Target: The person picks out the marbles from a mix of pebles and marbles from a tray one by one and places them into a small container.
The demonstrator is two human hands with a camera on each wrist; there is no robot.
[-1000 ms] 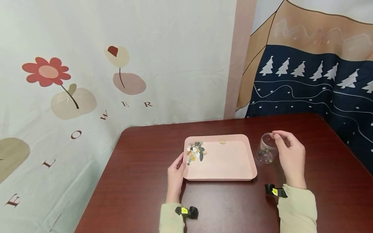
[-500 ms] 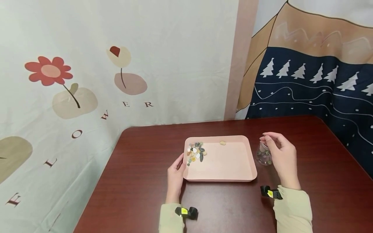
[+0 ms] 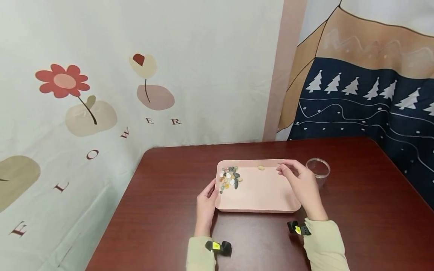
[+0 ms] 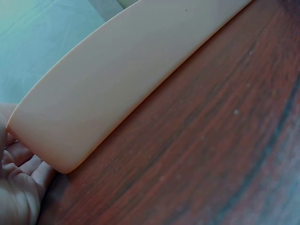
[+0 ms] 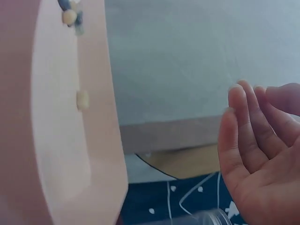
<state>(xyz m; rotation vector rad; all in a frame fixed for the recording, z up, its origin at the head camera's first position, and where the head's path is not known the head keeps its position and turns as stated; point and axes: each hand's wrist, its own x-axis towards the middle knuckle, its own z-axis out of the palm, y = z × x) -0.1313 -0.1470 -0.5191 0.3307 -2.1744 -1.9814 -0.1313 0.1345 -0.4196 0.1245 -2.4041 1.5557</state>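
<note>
At the far left hangs a pale cloth [image 3: 217, 67], its dark red letters [image 3: 92, 154] spelling F, L, O, W, E, R in a rising curve beside a printed red flower [image 3: 64, 81]. The brown-red surface [image 3: 156, 214] begins below it, its near edge out of the frame.

The left hand [image 3: 205, 205] grips the left edge of the pink tray [image 3: 261, 197]; in the left wrist view that hand is cut off by the frame. A black strap [image 3: 225, 248] at its cuff bears a yellow label [image 3: 216, 246], the writing too small to read. The tray lies flat, its long axis running left to right. Against its left wall sits a cluster of small stones [image 3: 231, 182], too crowded to count; one dark oblong stone [image 3: 236, 184] there points toward the person. Farther right, a single pale stone [image 3: 260, 168] lies by the far wall, its length also left to right.

The right hand [image 3: 300, 184] hovers above the tray's right end, fingers bent and thumb close to them, with nothing visible in its grasp; it hides part of the tray's right wall. Just beyond it stands a clear cup [image 3: 322, 177], upright, mouth up, its lower part largely covered. Behind, a navy cloth [image 3: 339, 113] shows white trees, cropped at the right.
</note>
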